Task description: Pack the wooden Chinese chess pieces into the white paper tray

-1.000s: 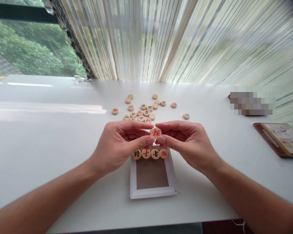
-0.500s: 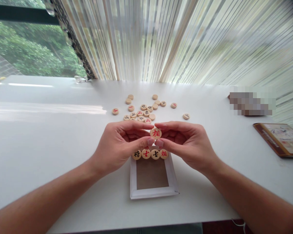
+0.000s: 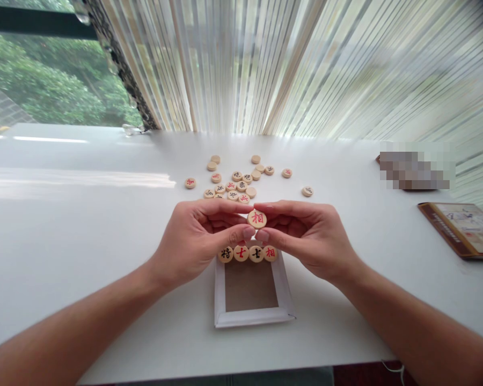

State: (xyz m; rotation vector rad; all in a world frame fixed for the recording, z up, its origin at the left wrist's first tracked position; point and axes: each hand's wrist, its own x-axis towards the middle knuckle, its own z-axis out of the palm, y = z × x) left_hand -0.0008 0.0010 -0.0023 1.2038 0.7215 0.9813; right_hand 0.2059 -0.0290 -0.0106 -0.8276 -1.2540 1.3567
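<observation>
Between the fingertips of both hands is a round wooden xiangqi piece (image 3: 257,219) with a red character, its face turned toward me. My left hand (image 3: 205,230) pinches it from the left with thumb and forefinger. From the right, my right hand (image 3: 304,230) closes on it the same way. Just below them lies a shallow white box (image 3: 249,319) with a brown bottom. Several pieces stand in a row along its far end, among them a red-lettered piece (image 3: 270,253) and a black-lettered piece (image 3: 226,253). My hands hide part of the box's far edge.
Several loose xiangqi pieces (image 3: 231,186) lie scattered beyond my hands, some face down. At the right is a brown box lid with a picture (image 3: 467,228), with a blurred-out object (image 3: 414,169) behind it. A striped string curtain (image 3: 233,64) hangs at the table's far edge.
</observation>
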